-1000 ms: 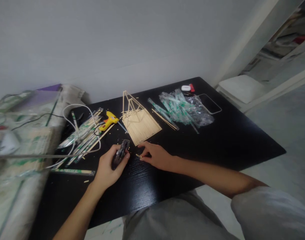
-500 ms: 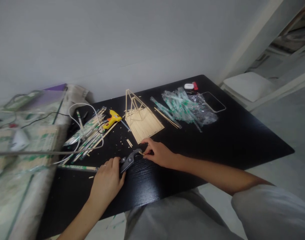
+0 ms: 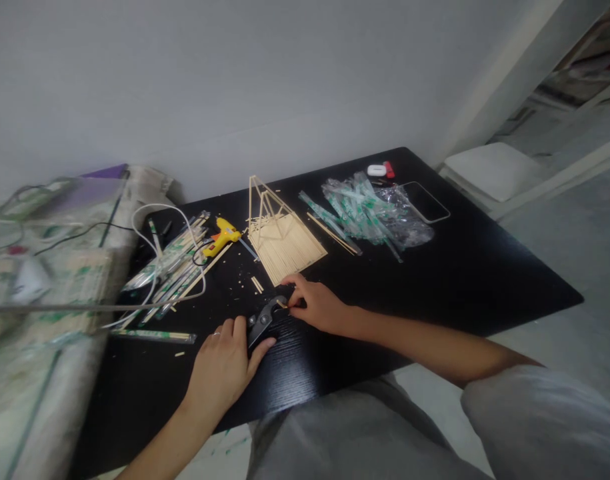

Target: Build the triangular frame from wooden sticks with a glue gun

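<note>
My left hand is wrapped round the handles of dark metal cutters, its thumb stretched along the near side. The curved jaws point to the right, toward my right hand. Between its thumb and fingertips my right hand pinches a short piece of wooden stick, which sits at the jaws. Just beyond the hands lies a flat panel of sticks laid side by side. A triangular stick frame rises from the panel's far left part.
A yellow glue gun lies left of the panel, near wrapped chopsticks and a white cable. To the right are crumpled plastic wrappers, a phone and a white case. Small offcuts dot the black table.
The left thumb has lifted outward from the cutters' handles. The cutters and the right hand's pinch stay nearly in place; the whole view has shifted slightly.
</note>
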Demonstrator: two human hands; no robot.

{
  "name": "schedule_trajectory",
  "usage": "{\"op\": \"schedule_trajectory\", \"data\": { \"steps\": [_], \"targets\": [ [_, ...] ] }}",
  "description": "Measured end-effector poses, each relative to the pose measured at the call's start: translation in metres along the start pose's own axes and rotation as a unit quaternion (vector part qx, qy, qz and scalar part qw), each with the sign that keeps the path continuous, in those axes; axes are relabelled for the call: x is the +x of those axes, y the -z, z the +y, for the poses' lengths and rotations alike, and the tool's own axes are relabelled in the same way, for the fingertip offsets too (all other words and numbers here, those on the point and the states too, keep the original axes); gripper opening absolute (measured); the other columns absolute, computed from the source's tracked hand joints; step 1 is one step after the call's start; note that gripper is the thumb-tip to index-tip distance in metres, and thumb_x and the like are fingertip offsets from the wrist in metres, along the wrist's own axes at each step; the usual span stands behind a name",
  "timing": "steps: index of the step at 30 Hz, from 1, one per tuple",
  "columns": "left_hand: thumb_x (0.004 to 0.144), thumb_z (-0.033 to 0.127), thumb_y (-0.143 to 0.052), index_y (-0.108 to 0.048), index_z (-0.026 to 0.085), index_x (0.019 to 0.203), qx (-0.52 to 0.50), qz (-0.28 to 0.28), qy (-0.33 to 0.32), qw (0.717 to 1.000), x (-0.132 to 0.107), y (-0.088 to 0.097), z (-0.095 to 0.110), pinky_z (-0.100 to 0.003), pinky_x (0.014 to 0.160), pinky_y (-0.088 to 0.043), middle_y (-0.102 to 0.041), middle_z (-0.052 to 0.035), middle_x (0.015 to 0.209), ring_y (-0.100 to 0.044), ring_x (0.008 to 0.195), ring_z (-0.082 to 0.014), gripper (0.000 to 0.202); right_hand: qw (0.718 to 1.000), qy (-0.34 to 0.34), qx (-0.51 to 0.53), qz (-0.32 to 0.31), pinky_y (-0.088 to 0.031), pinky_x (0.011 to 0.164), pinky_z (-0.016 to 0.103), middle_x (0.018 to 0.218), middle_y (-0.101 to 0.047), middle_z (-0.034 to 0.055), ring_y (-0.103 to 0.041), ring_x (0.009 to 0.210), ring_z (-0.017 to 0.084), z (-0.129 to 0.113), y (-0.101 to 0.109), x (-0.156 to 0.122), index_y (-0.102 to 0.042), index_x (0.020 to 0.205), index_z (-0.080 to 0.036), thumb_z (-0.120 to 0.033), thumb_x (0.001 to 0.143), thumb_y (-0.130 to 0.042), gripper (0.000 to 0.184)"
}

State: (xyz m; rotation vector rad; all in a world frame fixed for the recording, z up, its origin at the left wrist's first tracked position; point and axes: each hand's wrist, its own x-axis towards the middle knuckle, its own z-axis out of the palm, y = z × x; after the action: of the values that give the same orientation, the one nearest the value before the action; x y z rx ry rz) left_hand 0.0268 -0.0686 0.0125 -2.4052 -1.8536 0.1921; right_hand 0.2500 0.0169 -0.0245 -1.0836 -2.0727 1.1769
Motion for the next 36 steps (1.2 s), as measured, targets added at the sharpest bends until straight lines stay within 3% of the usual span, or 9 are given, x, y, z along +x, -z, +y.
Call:
{"op": "schedule_trajectory", "data": {
  "steps": [9, 31, 36],
  "targets": [
    [0.101, 0.060, -0.034, -0.056, 0.017, 0.088, 0.019, -0.031, 0.032, 0.999, -0.005, -0.008, 0.010, -0.029, 0.048, -0.041, -0.063, -0.0082, 0.072, -0.068, 0.059, -0.0268, 0.050, 1.000, -0.017, -0.008, 0.010, -0.046, 0.074, 0.025, 0.081, -0.074, -0.0031, -0.070, 0.076, 0.017, -0.002, -0.002, -0.001, -0.049, 0.122, -0.021, -0.003, 0.078, -0.070, 0.052],
    [0.104, 0.047, -0.031, -0.054, 0.015, 0.092, 0.023, -0.115, 0.068, 0.991, -0.004, -0.003, 0.022, -0.032, 0.048, -0.048, -0.066, -0.0124, 0.077, -0.072, 0.062, -0.0301, 0.041, 0.999, -0.044, 0.018, 0.019, -0.044, 0.069, 0.025, 0.073, -0.070, -0.0058, -0.067, 0.068, 0.016, -0.006, -0.002, -0.001, -0.050, 0.115, -0.022, -0.006, 0.077, -0.070, 0.046],
    [0.103, 0.048, -0.035, -0.054, 0.016, 0.092, 0.007, -0.098, 0.057, 0.994, -0.001, -0.004, 0.014, -0.029, 0.048, -0.045, -0.068, -0.0113, 0.081, -0.072, 0.064, -0.0277, 0.038, 0.998, -0.035, 0.037, 0.027, -0.046, 0.075, 0.026, 0.075, -0.073, -0.0055, -0.070, 0.073, 0.017, -0.001, -0.002, -0.001, -0.053, 0.117, -0.021, -0.005, 0.077, -0.073, 0.047]
  ]
}}
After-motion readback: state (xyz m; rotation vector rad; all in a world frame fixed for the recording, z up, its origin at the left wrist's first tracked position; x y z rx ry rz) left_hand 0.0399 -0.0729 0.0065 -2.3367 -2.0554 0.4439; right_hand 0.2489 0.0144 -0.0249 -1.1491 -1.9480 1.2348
